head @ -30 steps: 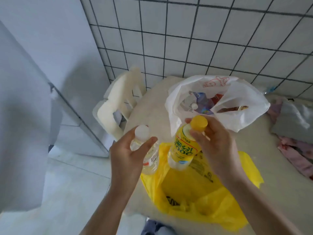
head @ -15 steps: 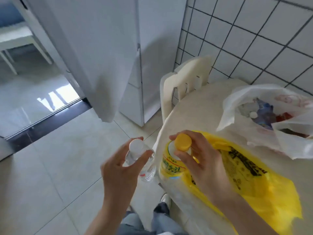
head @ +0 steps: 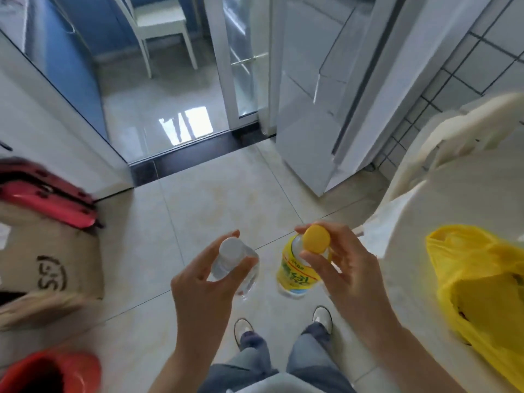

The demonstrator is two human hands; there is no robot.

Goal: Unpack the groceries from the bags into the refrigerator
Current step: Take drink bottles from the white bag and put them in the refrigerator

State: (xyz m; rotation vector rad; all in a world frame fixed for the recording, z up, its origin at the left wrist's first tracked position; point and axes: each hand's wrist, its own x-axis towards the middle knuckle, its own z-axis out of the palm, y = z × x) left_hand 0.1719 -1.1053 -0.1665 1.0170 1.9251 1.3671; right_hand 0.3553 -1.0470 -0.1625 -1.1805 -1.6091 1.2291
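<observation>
I've got my left hand (head: pixel 207 282) pinching the clear white-capped water bottle (head: pixel 236 268), my right hand (head: pixel 344 268) gripping the yellow-labelled, yellow-capped drink bottle (head: pixel 300 268) by its neck over the floor, where either could slip.

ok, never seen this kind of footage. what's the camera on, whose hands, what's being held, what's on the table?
No robot here: the camera sits on a person's head, looking forward and down, so the two hands are the wearer's own, with their shoes below. The left hand grips a clear bottle with a white cap. The right hand holds a yellow bottle near its yellow cap. The table is at the right edge, with a yellow bag on it. The white fridge stands ahead.
</observation>
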